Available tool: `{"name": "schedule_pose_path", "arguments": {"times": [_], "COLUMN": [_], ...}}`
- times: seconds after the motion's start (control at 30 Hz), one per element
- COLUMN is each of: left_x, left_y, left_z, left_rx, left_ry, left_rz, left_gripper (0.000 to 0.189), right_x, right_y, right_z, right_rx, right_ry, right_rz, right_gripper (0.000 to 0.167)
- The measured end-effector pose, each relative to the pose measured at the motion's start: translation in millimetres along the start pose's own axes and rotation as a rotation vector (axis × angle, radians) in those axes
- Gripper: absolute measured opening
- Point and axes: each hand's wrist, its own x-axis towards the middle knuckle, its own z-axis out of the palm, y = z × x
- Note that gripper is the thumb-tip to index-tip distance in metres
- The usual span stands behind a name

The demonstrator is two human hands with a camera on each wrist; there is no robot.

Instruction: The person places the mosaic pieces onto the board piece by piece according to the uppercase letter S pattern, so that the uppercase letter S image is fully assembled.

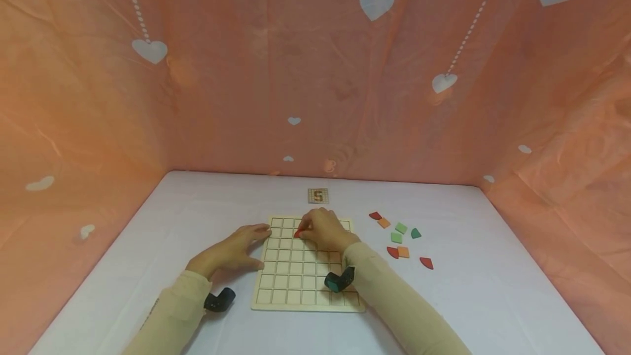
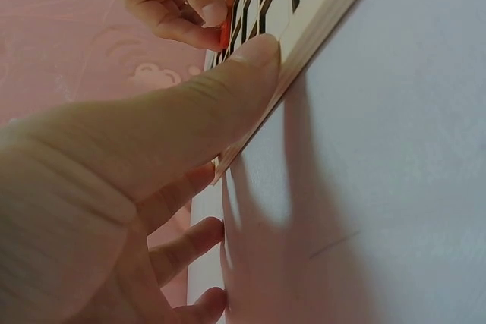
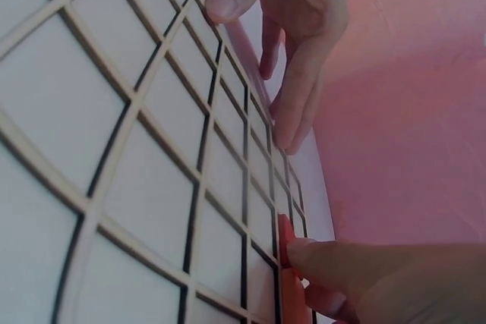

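Note:
A wooden grid board (image 1: pixel 281 282) lies flat on the table. Over its upper rows my right hand (image 1: pixel 322 229) pinches a red quarter-circle tile (image 1: pixel 298 233) with thumb and fingertips, down at the grid. The right wrist view shows an orange tile (image 3: pixel 295 297) right beside that red one, partly hidden by the hand. My left hand (image 1: pixel 234 248) rests at the board's left edge, fingers spread and relaxed, its thumb (image 2: pixel 254 55) against the wooden rim. Most of the grid's cells hold no tile; a few lie hidden under the right hand and sleeve.
Right of the board lie loose tiles: red quarter-circles (image 1: pixel 426 263), orange squares (image 1: pixel 403 252), green squares (image 1: pixel 396 238) and a dark green quarter-circle (image 1: pixel 416 233). A small patterned card (image 1: pixel 317 196) lies behind the board. Pink heart-print cloth (image 1: pixel 315 70) hangs around the white table (image 1: pixel 207 196).

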Motion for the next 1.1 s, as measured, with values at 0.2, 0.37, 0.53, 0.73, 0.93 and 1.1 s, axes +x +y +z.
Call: {"name": "schedule_pose_path", "arguments": {"times": [0.2, 0.37, 0.53, 0.73, 0.93, 1.1], "left_x": [-0.7, -1.3, -1.8, -2.0, -1.3, -0.2], "left_y": [0.5, -0.5, -1.9, -0.8, 0.9, 1.7], "left_z": [-0.9, -0.3, 0.7, 1.2, 1.5, 1.4], "left_rx": [0.015, 0.013, 0.01, -0.006, -0.002, -0.001], "left_ry": [0.009, 0.011, 0.011, 0.008, 0.01, 0.009], "left_rz": [-0.001, -0.003, -0.002, -0.009, -0.014, -0.01], "left_gripper": [0.08, 0.08, 0.08, 0.08, 0.081, 0.081], "right_x": [1.6, 2.3, 2.0, 1.0, 2.0, 2.2], "right_y": [-1.4, -2.2, -4.1, -7.5, -9.4, -10.2], "right_z": [-3.7, -3.1, -2.7, -5.2, -7.9, -8.8], "right_rx": [0.035, 0.017, -0.017, -0.049, -0.092, -0.104], "right_ry": [-0.026, -0.035, -0.037, -0.034, -0.039, -0.038], "right_rz": [0.003, -0.006, -0.021, -0.029, -0.028, -0.03], "right_gripper": [0.009, 0.01, 0.01, 0.01, 0.011, 0.009]}}
